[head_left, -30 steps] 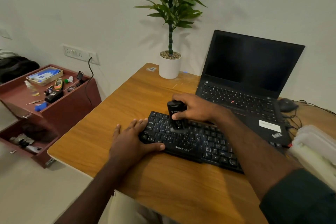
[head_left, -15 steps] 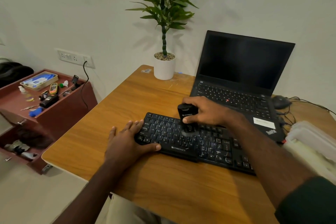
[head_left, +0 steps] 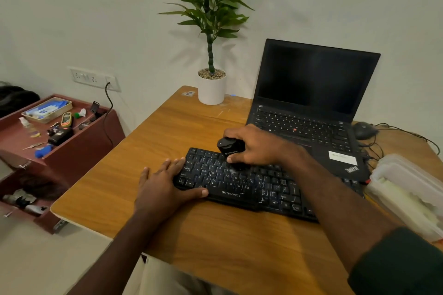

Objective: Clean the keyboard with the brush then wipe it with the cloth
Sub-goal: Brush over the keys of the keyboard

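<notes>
A black keyboard [head_left: 242,187] lies on the wooden desk [head_left: 167,141] in front of me. My right hand [head_left: 256,145] grips a stubby black brush [head_left: 229,147] held upright, its bristle end down on the keys near the keyboard's upper middle. My left hand [head_left: 163,187] lies flat over the keyboard's left end, thumb along the front edge, fingers straight. No cloth is clearly in view.
An open black laptop [head_left: 311,93] stands behind the keyboard. A potted plant [head_left: 212,86] sits at the desk's back edge. A mouse [head_left: 364,130] with cables and a clear plastic container [head_left: 407,189] lie at right. A low red cabinet [head_left: 60,141] with small items stands left.
My right hand has shifted the brush a little along the upper key rows. The left hand stays on the keyboard's left end. The camera view has drifted slightly.
</notes>
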Motion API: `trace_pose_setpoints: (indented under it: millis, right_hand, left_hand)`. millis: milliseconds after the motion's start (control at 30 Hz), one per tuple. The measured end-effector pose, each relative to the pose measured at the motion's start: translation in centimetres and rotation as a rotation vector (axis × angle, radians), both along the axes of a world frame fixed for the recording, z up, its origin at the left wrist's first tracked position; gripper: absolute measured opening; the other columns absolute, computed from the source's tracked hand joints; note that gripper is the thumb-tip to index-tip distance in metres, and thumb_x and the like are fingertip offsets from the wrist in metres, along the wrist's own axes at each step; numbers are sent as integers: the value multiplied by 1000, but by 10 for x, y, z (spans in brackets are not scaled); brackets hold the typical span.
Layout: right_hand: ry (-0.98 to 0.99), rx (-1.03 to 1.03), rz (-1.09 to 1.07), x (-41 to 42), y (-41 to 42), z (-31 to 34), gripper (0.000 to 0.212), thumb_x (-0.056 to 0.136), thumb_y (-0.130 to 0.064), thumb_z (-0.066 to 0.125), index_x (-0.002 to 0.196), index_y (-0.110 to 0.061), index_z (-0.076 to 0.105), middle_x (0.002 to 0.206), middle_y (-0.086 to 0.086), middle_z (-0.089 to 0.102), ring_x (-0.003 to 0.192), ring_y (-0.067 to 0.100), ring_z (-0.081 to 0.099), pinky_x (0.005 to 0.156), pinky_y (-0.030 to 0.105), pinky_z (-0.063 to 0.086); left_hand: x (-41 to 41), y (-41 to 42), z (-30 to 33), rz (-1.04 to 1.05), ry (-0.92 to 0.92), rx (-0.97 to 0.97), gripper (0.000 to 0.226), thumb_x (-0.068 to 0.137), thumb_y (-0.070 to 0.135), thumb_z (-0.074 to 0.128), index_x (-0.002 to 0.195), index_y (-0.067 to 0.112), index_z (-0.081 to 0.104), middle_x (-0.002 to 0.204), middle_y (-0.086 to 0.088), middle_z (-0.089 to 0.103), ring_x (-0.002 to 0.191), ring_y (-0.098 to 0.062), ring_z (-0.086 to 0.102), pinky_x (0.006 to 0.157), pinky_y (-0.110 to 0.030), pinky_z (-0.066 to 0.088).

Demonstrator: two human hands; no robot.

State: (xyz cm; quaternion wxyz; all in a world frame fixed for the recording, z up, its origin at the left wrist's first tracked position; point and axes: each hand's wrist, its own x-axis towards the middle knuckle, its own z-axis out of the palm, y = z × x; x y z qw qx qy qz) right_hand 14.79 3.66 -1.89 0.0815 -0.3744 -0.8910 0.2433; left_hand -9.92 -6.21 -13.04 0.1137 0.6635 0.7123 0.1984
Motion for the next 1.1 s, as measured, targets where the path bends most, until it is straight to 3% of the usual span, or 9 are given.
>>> trace_pose_setpoints:
  millis: [167,333,467,633,767,933,1100]
  right_hand:
    - [113,15,-30,-10,-1,3,20,90,-26,75,100,-24,57,96,-7,61,87,8,59,69,26,44]
    - [-20,-47,-21,-11,5,4,22,89,-26,75,103,-20,59,100,-4,61,90,11,59,76,35,50]
    - [70,-22,-10,-21,2,3,20,90,-27,75,101,-21,58,96,-7,60,86,6,56,70,27,42]
    - [-98,-75,28,-22,6,12,22,90,-26,74,105,-22,58,100,-6,59,90,8,56,72,28,42]
    - [3,-14,17,-26,4,6,21,90,-28,74,101,-22,57,99,-5,60,88,9,56,73,32,46]
    - [-16,-78,-35,-3,10,6,22,88,-26,76,101,-20,59,99,-4,62,92,13,59,78,37,49]
    - [211,-62,-76,13,-2,-10,20,88,-27,77,94,-30,59,92,-5,63,86,11,62,75,34,52]
  left_hand:
    - [1,-2,4,1,-2,-6,126,47,108,34,153,39,28,160,0,34,147,-14,29,123,-48,3]
    - [2,-2,4,0,-4,-3,125,48,107,37,153,38,29,159,2,35,148,-12,26,123,-48,2]
    - [1,-3,4,0,-10,-4,125,49,106,38,153,38,29,159,1,35,147,-13,27,123,-48,3]
    - [3,-2,5,1,-5,-6,126,47,107,37,153,38,30,159,1,35,148,-13,27,123,-48,3]
    - [3,-4,7,0,-3,-10,126,47,107,34,153,38,29,159,0,34,147,-14,29,123,-48,4]
    - [3,-3,6,1,0,-18,126,47,107,35,153,39,28,160,0,33,147,-14,28,123,-49,3]
    - [2,-4,9,-9,11,-27,125,49,107,33,154,39,25,161,-1,31,147,-16,28,123,-49,3]
